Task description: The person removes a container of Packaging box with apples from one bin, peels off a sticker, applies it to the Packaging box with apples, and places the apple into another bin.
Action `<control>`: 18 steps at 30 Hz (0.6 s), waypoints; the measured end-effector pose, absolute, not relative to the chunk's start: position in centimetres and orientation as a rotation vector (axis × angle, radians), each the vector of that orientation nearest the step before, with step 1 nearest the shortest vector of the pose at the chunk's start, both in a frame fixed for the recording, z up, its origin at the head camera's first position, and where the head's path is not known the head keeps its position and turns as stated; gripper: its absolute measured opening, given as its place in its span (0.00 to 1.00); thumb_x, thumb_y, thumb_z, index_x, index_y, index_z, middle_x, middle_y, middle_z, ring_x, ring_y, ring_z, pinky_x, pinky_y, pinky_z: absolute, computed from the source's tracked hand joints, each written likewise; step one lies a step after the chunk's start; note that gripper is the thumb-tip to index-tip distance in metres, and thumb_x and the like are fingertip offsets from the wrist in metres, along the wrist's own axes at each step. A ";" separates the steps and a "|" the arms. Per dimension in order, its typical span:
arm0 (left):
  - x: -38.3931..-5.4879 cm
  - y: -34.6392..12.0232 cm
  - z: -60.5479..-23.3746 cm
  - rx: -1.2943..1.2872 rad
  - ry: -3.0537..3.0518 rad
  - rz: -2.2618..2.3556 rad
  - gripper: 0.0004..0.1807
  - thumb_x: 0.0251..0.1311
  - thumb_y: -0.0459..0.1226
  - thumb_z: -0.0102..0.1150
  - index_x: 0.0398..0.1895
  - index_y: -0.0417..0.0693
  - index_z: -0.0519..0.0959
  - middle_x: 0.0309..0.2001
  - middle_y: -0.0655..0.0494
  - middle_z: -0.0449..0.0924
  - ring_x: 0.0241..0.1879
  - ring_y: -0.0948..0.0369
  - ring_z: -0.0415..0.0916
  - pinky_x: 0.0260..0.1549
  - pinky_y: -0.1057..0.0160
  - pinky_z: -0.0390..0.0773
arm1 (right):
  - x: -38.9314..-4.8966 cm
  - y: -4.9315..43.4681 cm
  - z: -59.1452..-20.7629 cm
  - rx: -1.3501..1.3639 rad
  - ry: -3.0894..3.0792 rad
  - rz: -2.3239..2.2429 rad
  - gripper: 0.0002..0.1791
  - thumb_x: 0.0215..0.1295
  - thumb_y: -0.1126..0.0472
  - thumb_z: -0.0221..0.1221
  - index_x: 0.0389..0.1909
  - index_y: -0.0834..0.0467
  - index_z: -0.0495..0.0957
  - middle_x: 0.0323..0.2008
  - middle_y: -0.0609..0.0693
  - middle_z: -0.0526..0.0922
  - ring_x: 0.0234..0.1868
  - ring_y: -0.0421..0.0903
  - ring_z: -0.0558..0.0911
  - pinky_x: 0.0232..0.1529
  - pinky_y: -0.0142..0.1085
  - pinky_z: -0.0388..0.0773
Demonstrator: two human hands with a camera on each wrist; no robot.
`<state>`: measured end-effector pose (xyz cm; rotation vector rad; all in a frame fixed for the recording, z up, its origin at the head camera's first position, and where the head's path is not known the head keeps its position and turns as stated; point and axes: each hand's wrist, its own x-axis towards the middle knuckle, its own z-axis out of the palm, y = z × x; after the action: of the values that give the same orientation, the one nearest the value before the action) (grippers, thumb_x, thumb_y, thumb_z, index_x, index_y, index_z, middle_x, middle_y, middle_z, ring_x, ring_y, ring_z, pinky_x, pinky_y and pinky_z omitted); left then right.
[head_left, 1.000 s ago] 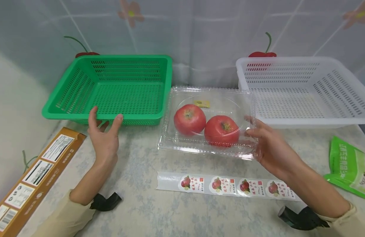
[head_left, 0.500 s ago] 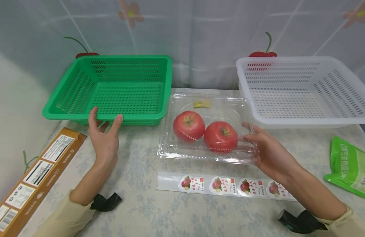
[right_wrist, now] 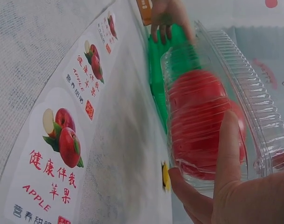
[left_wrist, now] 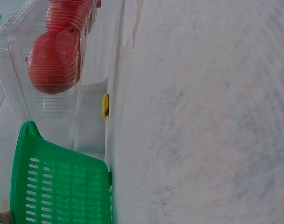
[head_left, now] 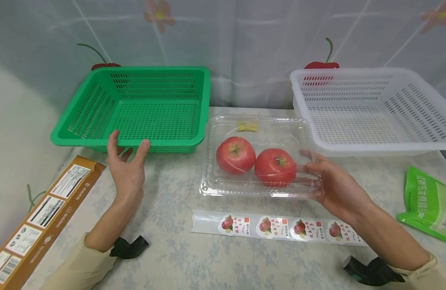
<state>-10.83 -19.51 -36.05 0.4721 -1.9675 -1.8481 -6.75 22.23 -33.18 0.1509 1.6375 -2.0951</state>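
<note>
My right hand grips the right end of a clear plastic clamshell box, fingers beneath and thumb at the side. Inside, two red apples sit side by side. Both wrist views show the box raised off the table. A small yellow packet shows through it in the head view; the right wrist view has this yellow packet down on the table. With fingers spread, my left hand rests at the front rim of a green basket; in the left wrist view only a fingertip shows.
A white basket stands at the back right. In front of the box lies a strip of apple stickers. A long brown carton is at the left, a green pouch at the right. A curtain hangs behind.
The box came toward me and its tilt changed, then it shifted slightly right with my right hand. The yellow packet stayed in place. My left hand has not moved.
</note>
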 end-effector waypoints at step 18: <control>-10.9 -19.7 -36.2 0.481 -1.962 -1.844 0.41 0.61 0.46 0.66 0.75 0.67 0.57 0.66 0.53 0.51 0.65 0.55 0.58 0.55 0.54 0.68 | -7.0 20.9 -33.5 0.231 1.672 -2.081 0.37 0.74 0.55 0.52 0.77 0.50 0.45 0.63 0.52 0.60 0.60 0.49 0.64 0.37 0.27 0.76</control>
<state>-10.92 -19.68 -36.20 0.4815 -1.9621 -1.8442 -6.99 20.88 -33.52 0.2313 1.6719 -2.0808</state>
